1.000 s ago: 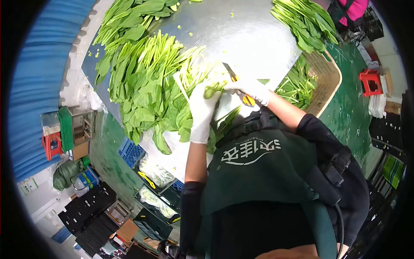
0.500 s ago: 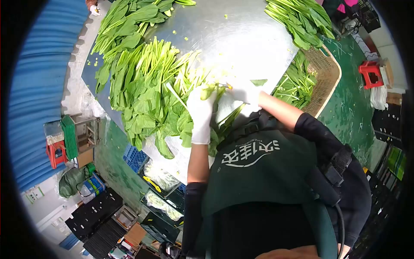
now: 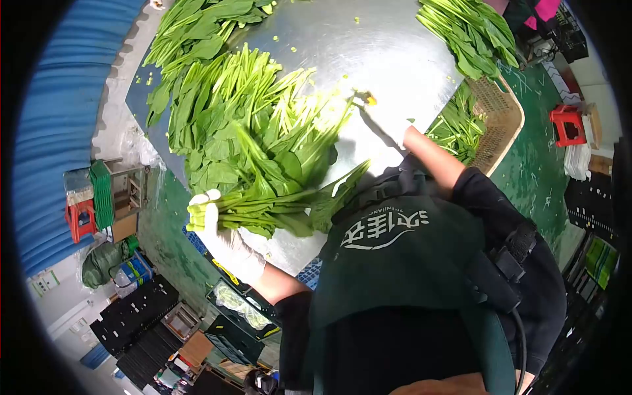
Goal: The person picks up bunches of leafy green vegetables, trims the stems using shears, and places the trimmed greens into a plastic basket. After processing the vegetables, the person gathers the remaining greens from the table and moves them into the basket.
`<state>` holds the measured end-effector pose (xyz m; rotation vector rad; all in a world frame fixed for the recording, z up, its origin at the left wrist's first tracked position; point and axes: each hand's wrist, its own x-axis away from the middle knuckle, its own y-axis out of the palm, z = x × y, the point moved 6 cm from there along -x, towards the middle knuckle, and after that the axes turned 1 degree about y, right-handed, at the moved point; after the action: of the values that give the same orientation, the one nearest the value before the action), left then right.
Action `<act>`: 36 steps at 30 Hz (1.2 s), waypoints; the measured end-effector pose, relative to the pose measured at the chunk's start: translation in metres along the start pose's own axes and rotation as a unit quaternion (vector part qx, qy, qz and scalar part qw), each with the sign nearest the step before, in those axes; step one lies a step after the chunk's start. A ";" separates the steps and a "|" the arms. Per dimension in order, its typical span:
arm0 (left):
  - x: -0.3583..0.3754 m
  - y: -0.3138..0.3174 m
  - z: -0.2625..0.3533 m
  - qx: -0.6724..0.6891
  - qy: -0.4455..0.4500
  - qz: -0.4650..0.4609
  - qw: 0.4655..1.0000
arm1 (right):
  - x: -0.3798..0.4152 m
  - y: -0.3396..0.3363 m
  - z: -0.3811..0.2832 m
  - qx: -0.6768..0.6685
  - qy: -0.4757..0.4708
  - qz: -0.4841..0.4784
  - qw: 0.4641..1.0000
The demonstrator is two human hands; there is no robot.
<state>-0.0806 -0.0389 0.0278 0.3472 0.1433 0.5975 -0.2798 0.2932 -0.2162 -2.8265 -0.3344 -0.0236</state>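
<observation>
My left hand (image 3: 227, 242), in a white glove, is closed round the stem ends of a bunch of leafy greens (image 3: 260, 209) at the table's near left edge. The leaves of that bunch point right, toward my apron. My right hand (image 3: 390, 120), also gloved, is washed out by glare over the metal table (image 3: 322, 31). It is closed on a small knife (image 3: 370, 100) with an orange part, its dark tip pointing left. Close to the knife lie pale stems of a big pile of greens (image 3: 217, 118) that covers the left of the table.
More greens (image 3: 461, 33) lie at the table's far right corner. A tan plastic basket (image 3: 503, 118) holding greens stands beyond the right edge. Dark crates (image 3: 240, 309) with bagged vegetables sit below left. Red stools (image 3: 567, 125) stand on the green floor.
My left hand has swung down and left to the table edge with the bunch of greens. My right hand and the knife have moved slightly up and right, away from it.
</observation>
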 end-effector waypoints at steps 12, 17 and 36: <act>0.011 0.052 -0.039 -0.065 -0.085 -0.106 0.989 | 0.025 0.044 -0.160 0.101 -0.113 -0.199 0.968; 0.010 0.067 -0.048 -0.082 -0.110 -0.140 0.981 | 0.033 0.163 -0.135 0.318 -0.078 -0.406 0.853; -0.009 0.063 -0.080 -0.048 -0.053 0.038 0.997 | 0.063 0.076 -0.202 0.011 -0.228 -0.166 0.959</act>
<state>-0.1392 0.0268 -0.0236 0.2913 0.0005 0.6571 -0.1979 0.1782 -0.0421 -2.6920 -0.9002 0.5633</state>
